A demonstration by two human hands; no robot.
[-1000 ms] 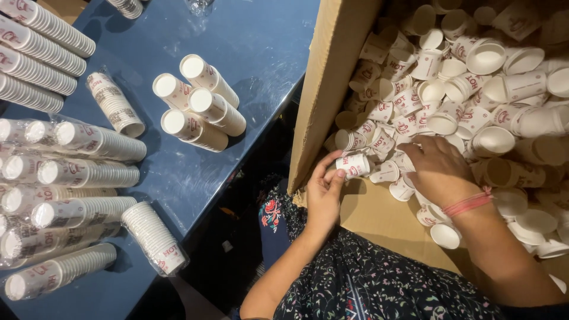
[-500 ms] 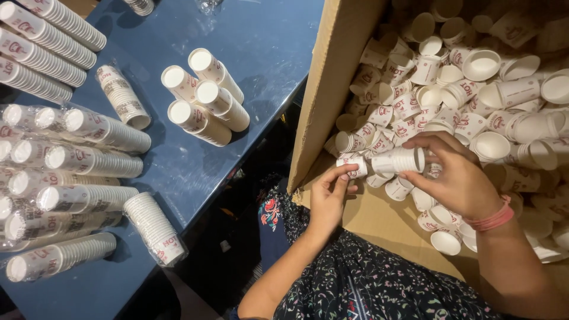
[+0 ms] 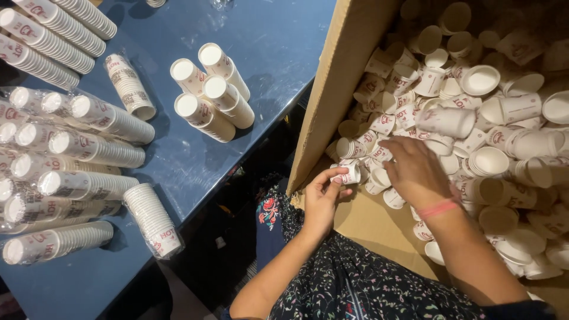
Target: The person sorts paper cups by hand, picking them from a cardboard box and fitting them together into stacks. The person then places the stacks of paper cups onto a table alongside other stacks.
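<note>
Cups (image 3: 349, 174) in left hand (image 3: 323, 198) grip, right hand (image 3: 415, 172) flat w/ fingers loose, beside blue table (image 3: 278, 53).

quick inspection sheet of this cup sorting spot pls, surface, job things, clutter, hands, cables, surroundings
surface: blue table on the left, its top glossy with bare patches.
job's things: open cardboard box on the right, holding a heap of loose paper cups, white with red print; short cup stack at the box's near edge.
clutter: wrapped cup sleeves lying in rows on the table; four unwrapped stacks lying in a group mid-table.
grippers: left hand pinches the short cup stack; right hand, pink wristband, rests palm down on the loose cups.
cables: nothing seen.
surroundings: dark gap between table and box; the person's dark floral garment below.
</note>
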